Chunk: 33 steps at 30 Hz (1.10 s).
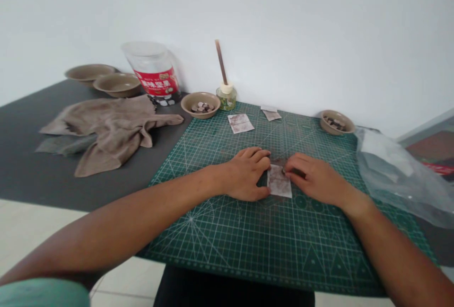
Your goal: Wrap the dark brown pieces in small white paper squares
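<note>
A small square of whitish, brown-smudged sheet (279,181) lies on the green cutting mat (220,231). My left hand (250,174) rests at its left edge, thumb and fingers apart, fingertips touching the border. Over the sheet's upper right corner, my right hand (312,177) is closed in a pinch. A small dark bit shows at its fingertips, too little of it to name. Farther back on the mat lie another smudged square (240,123) and a pair of smaller overlapping pieces (271,113).
Bowls holding small pieces stand back left (200,105) and back right (336,122). Between them is a glass bottle with sticks (226,96). A brown cloth (117,127), a clear tub (152,73) and more bowls (118,84) are left. A plastic bag (400,179) lies right.
</note>
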Available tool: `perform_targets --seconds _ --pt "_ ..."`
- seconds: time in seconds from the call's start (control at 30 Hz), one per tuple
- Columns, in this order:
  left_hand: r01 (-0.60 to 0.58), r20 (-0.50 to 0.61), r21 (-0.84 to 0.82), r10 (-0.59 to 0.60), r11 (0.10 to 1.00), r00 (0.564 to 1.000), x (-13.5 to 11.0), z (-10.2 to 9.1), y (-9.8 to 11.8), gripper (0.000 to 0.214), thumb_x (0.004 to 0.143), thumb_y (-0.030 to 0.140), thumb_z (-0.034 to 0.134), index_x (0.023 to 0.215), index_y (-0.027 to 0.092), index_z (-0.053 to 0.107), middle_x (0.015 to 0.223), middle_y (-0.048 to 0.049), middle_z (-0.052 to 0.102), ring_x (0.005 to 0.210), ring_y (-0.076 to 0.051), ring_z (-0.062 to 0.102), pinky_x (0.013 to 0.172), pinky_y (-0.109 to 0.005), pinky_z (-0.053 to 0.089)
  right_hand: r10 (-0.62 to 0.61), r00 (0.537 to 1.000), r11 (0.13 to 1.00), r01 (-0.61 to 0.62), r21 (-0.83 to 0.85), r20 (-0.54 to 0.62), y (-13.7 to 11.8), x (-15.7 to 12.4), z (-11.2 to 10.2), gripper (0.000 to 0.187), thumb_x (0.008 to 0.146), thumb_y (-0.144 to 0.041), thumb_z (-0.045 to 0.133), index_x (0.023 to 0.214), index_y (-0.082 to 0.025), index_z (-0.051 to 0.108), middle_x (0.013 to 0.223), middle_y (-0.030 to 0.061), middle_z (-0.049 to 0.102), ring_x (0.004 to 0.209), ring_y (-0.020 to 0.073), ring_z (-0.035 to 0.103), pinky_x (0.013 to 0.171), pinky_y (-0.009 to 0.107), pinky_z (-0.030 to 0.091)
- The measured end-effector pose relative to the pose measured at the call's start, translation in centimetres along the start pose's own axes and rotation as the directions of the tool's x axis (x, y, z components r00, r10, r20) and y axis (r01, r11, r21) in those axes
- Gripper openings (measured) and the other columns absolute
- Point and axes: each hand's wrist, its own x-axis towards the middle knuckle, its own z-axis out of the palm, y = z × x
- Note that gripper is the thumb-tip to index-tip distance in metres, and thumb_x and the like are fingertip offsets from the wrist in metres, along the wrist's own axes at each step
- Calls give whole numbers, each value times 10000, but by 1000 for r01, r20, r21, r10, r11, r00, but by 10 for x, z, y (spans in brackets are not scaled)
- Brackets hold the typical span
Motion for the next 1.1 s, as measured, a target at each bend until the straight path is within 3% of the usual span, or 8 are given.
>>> perform_targets --seconds 0.13,0.23,0.43,0.6,0.77,0.83,0.97,1.1 --pt "-6 -4 0 6 1000 1000 0 1 0 564 884 546 569 1292 163 494 1587 -157 330 1484 -367 257 1194 -510 249 -93 989 995 87 49 117 0 -9 -6 75 949 -197 555 927 -231 619 942 11 638 802 156 609 707 297 460" --pt "-8 -1 -5 8 1000 1000 0 1 0 565 888 547 560 1285 149 498 1588 -166 324 1488 -371 246 1198 -508 243 -150 981 988 146 39 120 -13 -7 3 114 968 -185 515 967 -235 618 1003 18 641 850 166 617 724 304 465" --pt "-7 -8 0 7 1000 1000 0 1 0 564 875 521 580 1285 143 496 1581 -180 328 1483 -382 251 1191 -522 248 -12 1000 1000 12 -20 0 -5 1 3 119 980 -202 488 989 -221 605 1053 47 642 929 197 621 812 343 480" --pt "-9 -6 4 9 1000 1000 0 1 0 537 886 536 567 1262 157 510 1579 -169 341 1482 -367 266 1196 -513 245 -167 972 983 151 105 167 -10 -6 -2 97 965 -192 526 957 -238 610 978 8 645 860 162 621 768 300 470" --pt "-11 -7 5 12 1000 1000 0 0 0 562 889 531 563 1282 134 501 1579 -183 335 1487 -376 242 1197 -515 237 -59 997 997 56 50 55 -9 0 1 119 981 -204 490 976 -228 607 1047 44 636 933 194 609 807 334 463" --pt "-13 -6 0 13 1000 1000 0 1 0 564 893 531 555 1296 141 496 1582 -177 331 1488 -374 241 1195 -516 238 -33 997 997 27 77 70 -2 -2 -4 82 960 -204 529 948 -225 608 1003 36 635 899 185 607 797 327 464" --pt "-10 8 -3 10 1000 1000 0 1 0 566 894 543 554 1301 155 497 1595 -166 316 1492 -366 243 1199 -503 234 -132 979 983 109 148 157 -5 -6 -6 76 950 -187 550 920 -228 606 947 9 634 829 156 603 751 299 462" --pt "-5 2 -5 5 1000 1000 0 2 0 567 895 538 550 1293 138 498 1589 -186 319 1493 -370 242 1205 -510 225 -169 981 978 156 137 91 -16 1 3 117 968 -162 511 950 -228 605 990 22 635 913 175 601 814 318 467"
